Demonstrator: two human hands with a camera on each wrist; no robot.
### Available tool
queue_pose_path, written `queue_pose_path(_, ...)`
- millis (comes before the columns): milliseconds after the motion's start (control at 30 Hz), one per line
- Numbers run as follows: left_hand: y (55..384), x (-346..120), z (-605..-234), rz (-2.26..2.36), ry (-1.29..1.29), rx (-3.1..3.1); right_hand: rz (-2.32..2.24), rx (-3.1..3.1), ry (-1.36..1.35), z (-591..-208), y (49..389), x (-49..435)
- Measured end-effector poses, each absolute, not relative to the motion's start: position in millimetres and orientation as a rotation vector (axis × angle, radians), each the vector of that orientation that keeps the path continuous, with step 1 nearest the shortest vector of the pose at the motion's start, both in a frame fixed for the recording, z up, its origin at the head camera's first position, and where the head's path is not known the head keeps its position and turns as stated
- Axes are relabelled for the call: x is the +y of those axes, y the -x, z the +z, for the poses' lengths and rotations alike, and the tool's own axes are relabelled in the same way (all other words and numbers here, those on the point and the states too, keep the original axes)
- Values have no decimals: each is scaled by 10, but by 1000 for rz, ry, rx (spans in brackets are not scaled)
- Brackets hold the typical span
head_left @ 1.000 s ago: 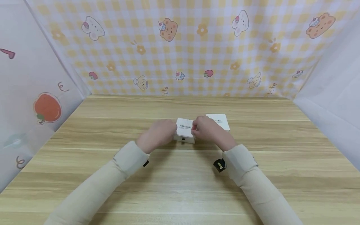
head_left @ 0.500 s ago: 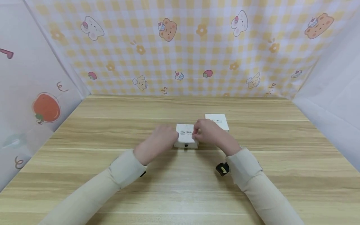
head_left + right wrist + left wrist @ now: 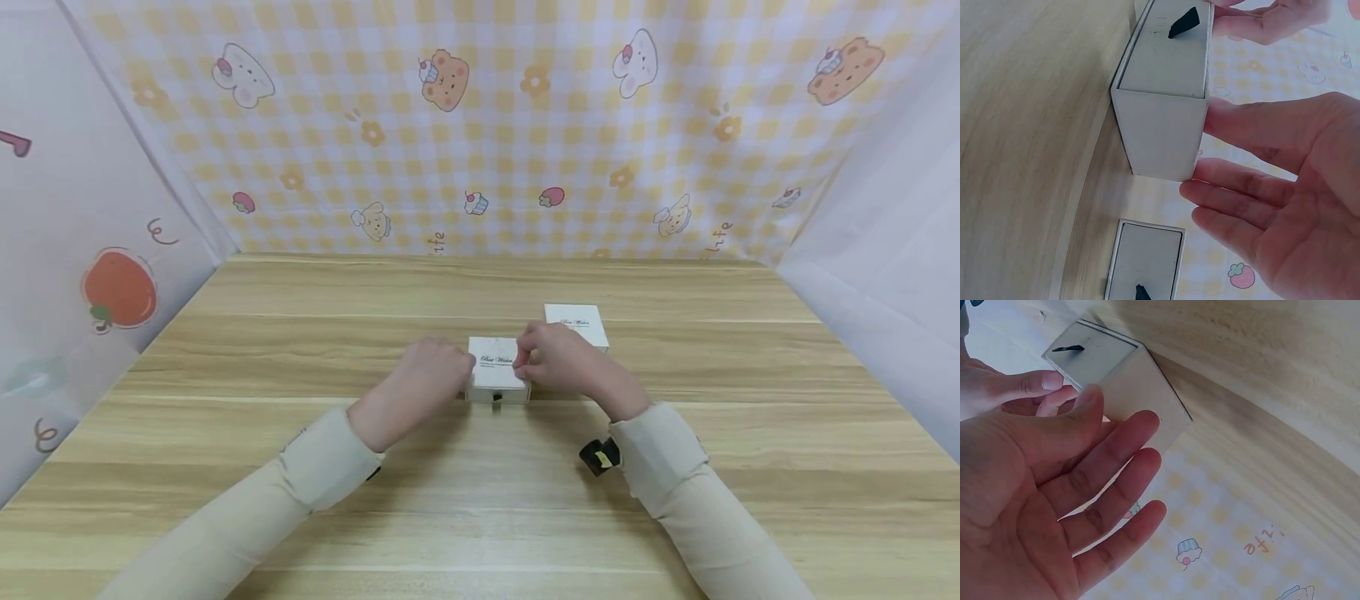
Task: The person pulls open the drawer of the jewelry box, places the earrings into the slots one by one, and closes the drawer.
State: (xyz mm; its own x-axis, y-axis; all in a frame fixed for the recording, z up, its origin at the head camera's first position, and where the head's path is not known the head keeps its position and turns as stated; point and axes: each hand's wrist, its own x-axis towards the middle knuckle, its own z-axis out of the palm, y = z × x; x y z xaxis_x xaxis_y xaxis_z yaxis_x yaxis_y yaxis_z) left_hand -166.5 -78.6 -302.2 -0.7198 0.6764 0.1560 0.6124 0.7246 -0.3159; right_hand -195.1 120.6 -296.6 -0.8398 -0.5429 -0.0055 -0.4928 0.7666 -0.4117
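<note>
A small white gift box (image 3: 491, 379) lies flat on the wooden table, script lettering on its top and a black pull tab (image 3: 1185, 24) on its near face. Its drawer front looks pushed in. The left hand (image 3: 426, 375) holds its left edge with thumb and forefinger, the other fingers loosely spread in the left wrist view. At the right edge, the right hand (image 3: 566, 360) has its thumb by the top and its fingertips near the far corner. The lower contact of the fingers is partly hidden. Behind the right hand lies a second white box (image 3: 576, 315) of similar look.
Pale wood-grain table (image 3: 480, 508) spreads around the boxes. A yellow checked curtain (image 3: 480, 150) hangs at its far edge, with white cloth at both sides. A black strap device (image 3: 600, 457) sits on the right wrist.
Between both hands, the nearer box has slid toward me and turned from slightly skewed to square. Both hands came nearer with it. The second box stays put.
</note>
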Motion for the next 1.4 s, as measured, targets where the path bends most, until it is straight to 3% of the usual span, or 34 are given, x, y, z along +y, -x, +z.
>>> queue_pose_path(367,1677,-810,-3039,315,987,-2625,-654,2809,837,-2965,1949,1253)
queue_pose_path(667,1699,-674,-3090,121,1159,-2583,-658,2794,890,-2952,1940,1252)
queue_pose_path(1400,1786,-495,-3132,-771,1172,-3018,-798,2623,1012,-2982,1894,1184)
